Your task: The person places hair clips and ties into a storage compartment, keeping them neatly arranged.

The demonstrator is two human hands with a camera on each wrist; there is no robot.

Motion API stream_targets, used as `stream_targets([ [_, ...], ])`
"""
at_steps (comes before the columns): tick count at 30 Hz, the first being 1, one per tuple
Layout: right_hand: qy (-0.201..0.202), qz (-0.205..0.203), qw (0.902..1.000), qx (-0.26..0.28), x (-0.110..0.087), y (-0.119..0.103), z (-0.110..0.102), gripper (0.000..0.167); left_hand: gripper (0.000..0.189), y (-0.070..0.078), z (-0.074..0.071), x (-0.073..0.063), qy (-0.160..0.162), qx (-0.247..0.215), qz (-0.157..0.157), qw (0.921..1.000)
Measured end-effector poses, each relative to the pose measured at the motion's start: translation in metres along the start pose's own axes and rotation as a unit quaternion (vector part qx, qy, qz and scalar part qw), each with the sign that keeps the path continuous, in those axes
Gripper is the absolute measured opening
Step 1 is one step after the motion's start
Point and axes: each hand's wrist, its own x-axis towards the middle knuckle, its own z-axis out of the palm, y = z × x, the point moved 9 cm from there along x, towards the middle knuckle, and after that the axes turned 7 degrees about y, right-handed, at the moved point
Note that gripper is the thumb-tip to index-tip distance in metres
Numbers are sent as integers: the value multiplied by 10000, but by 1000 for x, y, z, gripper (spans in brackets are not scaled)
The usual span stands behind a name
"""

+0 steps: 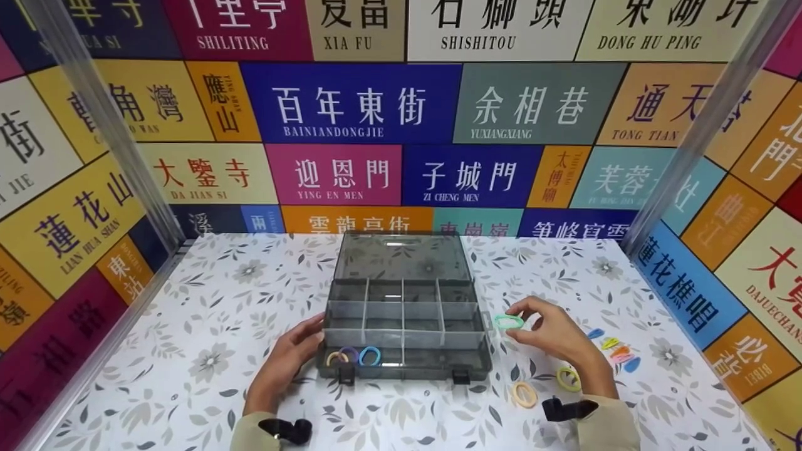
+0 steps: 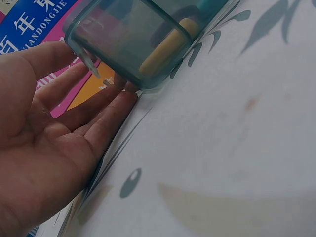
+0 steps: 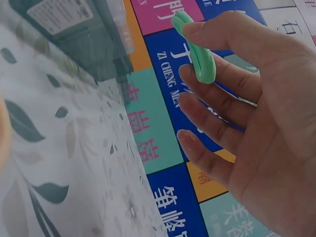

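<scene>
An open grey see-through compartment box (image 1: pixel 404 357) stands in the middle of the table, its lid (image 1: pixel 404 258) tipped back. In its front left compartment lie a purple hair tie (image 1: pixel 349 354), a tan hair tie (image 1: pixel 337 357) and a blue hair tie (image 1: pixel 369 356). My left hand (image 1: pixel 292 351) touches the box's left side, fingers extended along the lower edge in the left wrist view. Just off the box's right side, my right hand (image 1: pixel 554 329) pinches a green hair tie (image 3: pixel 201 57) between thumb and forefinger, the other fingers loosely bent.
On the table right of the box lie a peach hair tie (image 1: pixel 524 394) and a yellow hair tie (image 1: pixel 567 378), near the right wrist. Several coloured hair clips (image 1: pixel 620 356) lie farther right. A sign-covered wall (image 1: pixel 363 103) rises behind the flowered tabletop (image 1: pixel 207 282).
</scene>
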Motion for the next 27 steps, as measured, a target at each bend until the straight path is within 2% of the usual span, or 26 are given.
stream_targets([
  [7, -70, -472, 9988, 88, 8, -27, 16, 25, 50, 3, 0, 1, 10, 82, 159, 9998],
  [12, -218, -727, 9969, 215, 13, -46, 29, 25, 50, 1, 0, 2, -3, 83, 115, 9999],
  [27, -539, -833, 9929, 651, 29, -88, 70, 23, 49, -1, -2, 2, 86, 62, 52, 9999],
])
